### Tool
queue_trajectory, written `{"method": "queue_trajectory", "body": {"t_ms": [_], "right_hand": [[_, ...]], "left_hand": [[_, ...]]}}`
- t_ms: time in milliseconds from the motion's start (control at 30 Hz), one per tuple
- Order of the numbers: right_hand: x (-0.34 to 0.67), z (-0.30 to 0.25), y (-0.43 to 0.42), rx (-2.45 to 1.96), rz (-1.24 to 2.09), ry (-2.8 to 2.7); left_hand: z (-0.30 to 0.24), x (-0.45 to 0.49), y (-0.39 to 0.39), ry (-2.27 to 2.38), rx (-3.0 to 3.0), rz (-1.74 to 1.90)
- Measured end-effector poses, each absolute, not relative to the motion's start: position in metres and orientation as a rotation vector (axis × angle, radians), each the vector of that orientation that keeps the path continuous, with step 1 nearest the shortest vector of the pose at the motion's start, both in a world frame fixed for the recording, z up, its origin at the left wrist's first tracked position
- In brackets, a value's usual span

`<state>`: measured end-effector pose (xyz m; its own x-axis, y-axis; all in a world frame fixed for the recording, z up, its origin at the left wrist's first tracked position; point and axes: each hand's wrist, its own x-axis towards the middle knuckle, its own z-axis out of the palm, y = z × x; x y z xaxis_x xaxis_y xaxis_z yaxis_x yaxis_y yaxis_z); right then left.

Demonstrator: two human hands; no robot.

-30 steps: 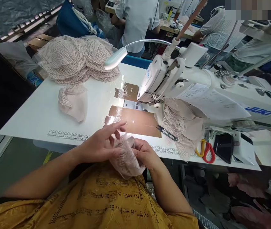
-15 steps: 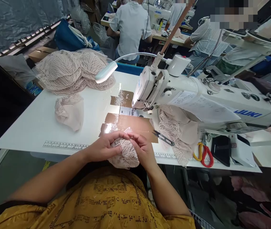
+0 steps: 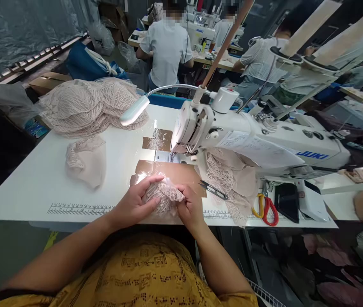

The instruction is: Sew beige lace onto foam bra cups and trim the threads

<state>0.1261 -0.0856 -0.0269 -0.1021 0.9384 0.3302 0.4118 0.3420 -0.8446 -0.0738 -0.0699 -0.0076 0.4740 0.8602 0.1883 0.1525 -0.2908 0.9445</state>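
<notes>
Both hands hold a small pink lace piece (image 3: 164,197) at the near edge of the white sewing table (image 3: 41,179). My left hand (image 3: 135,202) curls over its left side, fingers closed on the fabric. My right hand (image 3: 189,205) pinches its right edge. The piece rests on the table just in front of the brown taped patch (image 3: 181,172) below the needle of the white sewing machine (image 3: 252,136). Thread snips (image 3: 212,190) lie just right of my right hand.
A heap of pink lace pieces (image 3: 85,106) sits at the back left, one loose piece (image 3: 85,160) nearer. More lace (image 3: 232,183) hangs under the machine arm. Red and yellow scissors (image 3: 266,209) and a black phone (image 3: 286,201) lie right. Other people sew at tables behind.
The lace piece has moved from my lap up onto the table edge. My left fingers, stretched out a second ago, have closed over the fabric. The view has tilted slightly upward.
</notes>
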Motion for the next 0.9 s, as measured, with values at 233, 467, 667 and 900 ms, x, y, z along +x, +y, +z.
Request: {"method": "queue_trajectory", "body": {"t_ms": [233,467,667,900], "right_hand": [[0.126,-0.01,-0.073,-1.006,1.29,-1.592],[0.131,-0.01,-0.069,-0.943,1.838,-1.448],[0.13,-0.01,-0.064,-0.976,1.926,-1.245],[0.125,-0.016,-0.061,-0.986,1.761,-1.001]], "left_hand": [[-0.002,-0.079,-0.063,0.843,1.641,0.67],[0.003,-0.075,-0.057,0.854,1.598,0.659],[0.004,-0.079,-0.052,0.812,1.228,0.673],[-0.002,-0.084,-0.053,0.748,0.579,0.724]]}}
